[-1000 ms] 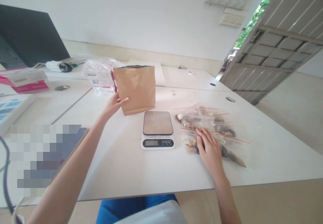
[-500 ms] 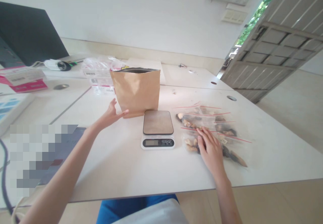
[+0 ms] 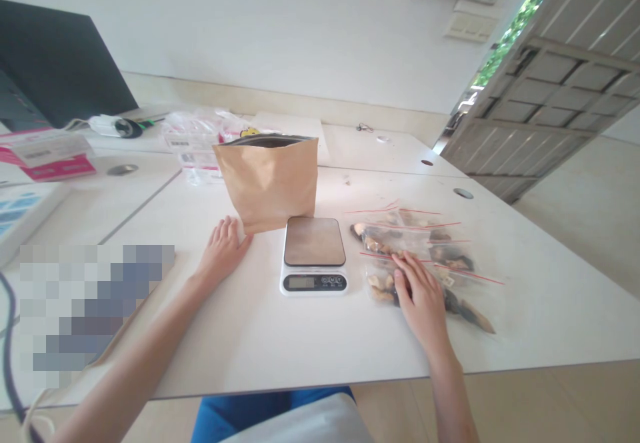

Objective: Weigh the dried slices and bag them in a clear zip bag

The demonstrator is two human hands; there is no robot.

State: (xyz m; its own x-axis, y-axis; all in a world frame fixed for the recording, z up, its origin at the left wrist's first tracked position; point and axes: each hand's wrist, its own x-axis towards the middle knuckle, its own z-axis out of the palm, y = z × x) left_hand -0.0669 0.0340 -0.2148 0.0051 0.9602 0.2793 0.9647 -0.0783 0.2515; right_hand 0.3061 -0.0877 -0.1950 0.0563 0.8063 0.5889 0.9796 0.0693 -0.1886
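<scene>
A brown paper pouch [image 3: 267, 180] stands upright and open-topped on the white table [image 3: 260, 336], just behind a small digital kitchen scale [image 3: 314, 254] with nothing on its plate. My left hand [image 3: 223, 248] lies flat on the table beside the pouch's lower left corner, fingers together, holding nothing. My right hand [image 3: 423, 296] rests palm down on a pile of clear zip bags [image 3: 425, 256] with red seal strips, filled with dark and light pieces, to the right of the scale.
Clear plastic packets [image 3: 193, 140] lie behind the pouch. A dark laptop [image 3: 55, 63], pink-and-white boxes [image 3: 47, 156] and a blurred flat item [image 3: 90, 303] occupy the left. A slatted door [image 3: 555, 90] stands at right. A dark cable [image 3: 10, 356] hangs at the near left edge.
My left hand let go of the pouch's side and came down flat onto the table beside it. The pouch shifted slightly right and now stands alone. The right hand stayed on the bags.
</scene>
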